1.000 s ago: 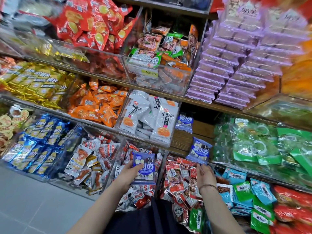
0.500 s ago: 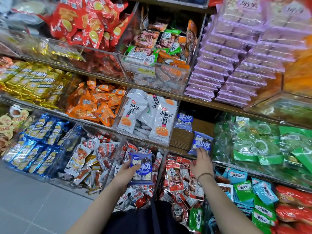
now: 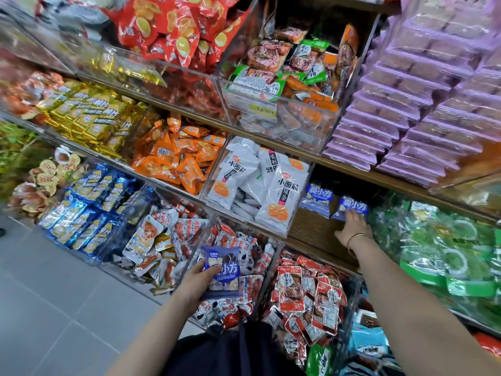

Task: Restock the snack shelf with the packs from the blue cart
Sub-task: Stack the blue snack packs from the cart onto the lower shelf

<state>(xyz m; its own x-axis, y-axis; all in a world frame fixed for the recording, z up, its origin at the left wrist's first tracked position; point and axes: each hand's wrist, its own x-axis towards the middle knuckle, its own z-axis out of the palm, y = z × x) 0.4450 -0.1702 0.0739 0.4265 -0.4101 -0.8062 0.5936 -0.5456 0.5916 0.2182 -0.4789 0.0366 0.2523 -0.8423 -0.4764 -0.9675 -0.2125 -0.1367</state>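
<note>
- Low before the bottom row of snacks, our left hand grips a blue pack, with the thumb laid over its left edge. The pack is held upright with its print facing us.
- Higher and to the right, our right hand reaches onto the wooden shelf with its fingers stretched out. The fingertips rest on the lower edge of a second blue pack. The thumb is spread out to the left, clear of the pack, so this hand clasps nothing.
- That second blue pack stands towards the back of the wooden shelf, just beside a third blue pack on its left.
- We see a thin bracelet circling the right wrist.
- Left of the wooden shelf stand white packs, and right of it lie green packs.
- Below the shelf, red packs lie heaped between our two arms.
</note>
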